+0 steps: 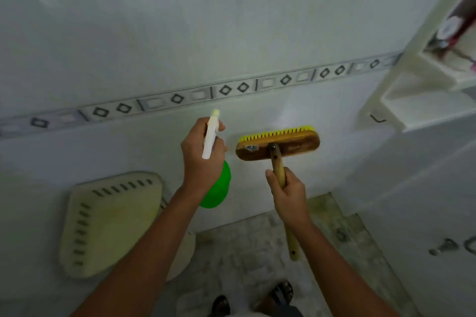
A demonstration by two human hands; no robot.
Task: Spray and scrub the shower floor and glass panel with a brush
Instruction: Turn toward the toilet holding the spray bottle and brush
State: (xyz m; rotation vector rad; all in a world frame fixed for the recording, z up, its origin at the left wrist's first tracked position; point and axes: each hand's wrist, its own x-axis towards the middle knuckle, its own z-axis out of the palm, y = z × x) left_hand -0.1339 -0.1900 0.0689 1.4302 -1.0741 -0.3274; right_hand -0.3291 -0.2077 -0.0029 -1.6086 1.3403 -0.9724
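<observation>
My left hand (199, 159) grips a spray bottle (217, 188) with a green body and a white trigger head whose nozzle points up at the tiled wall (231, 33). My right hand (287, 194) holds the wooden handle of a scrub brush (278, 145). The brush has a wooden head and yellow bristles, and the bristles press against the white wall just below the patterned border strip (231, 89). The two hands are side by side, about a brush-width apart. The mottled shower floor (244, 244) lies below.
A cream slotted corner shelf (108, 221) hangs on the wall at lower left. A white shelf unit (422, 80) holding toiletries juts out at upper right. Metal fittings (445, 246) stick out of the right wall. My sandalled feet (257, 301) stand on the floor.
</observation>
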